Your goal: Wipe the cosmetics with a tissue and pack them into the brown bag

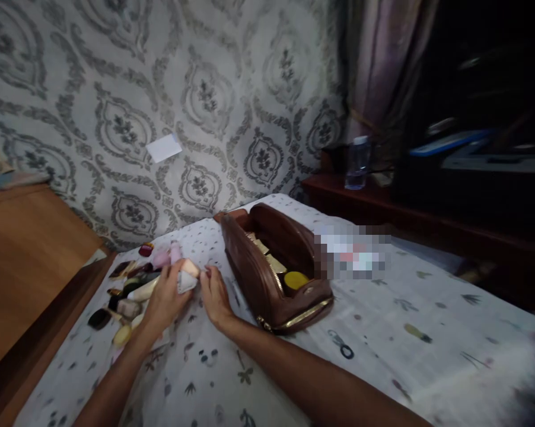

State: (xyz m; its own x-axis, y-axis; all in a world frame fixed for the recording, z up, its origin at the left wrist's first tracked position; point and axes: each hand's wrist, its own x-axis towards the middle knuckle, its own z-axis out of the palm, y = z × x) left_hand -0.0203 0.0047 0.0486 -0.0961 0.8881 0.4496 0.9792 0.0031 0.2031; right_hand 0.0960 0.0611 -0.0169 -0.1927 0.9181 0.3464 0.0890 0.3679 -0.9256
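Note:
My left hand [167,296] is closed around a small pale pouch-like item [187,281]. A peach-coloured block-like piece [190,268] shows at the top of that grip; I cannot tell whether the two are one thing. Just to the right is my right hand [215,298], its fingers stretched forward and nothing visible in them. Its fingertips come close to the peach piece; contact is unclear. Right of both hands a brown cosmetic bag [245,261] stands unzipped, with gold-coloured boxes [274,265] and a yellow round lid [296,280] inside.
Several cosmetics lie left of my hands, among them a cream tube [143,290], a black round item [99,319] and a pink item [162,258]. All rest on a patterned sheet [294,367]. A water bottle [357,163] stands on the dark red ledge behind. A wooden cabinet [31,255] borders the left.

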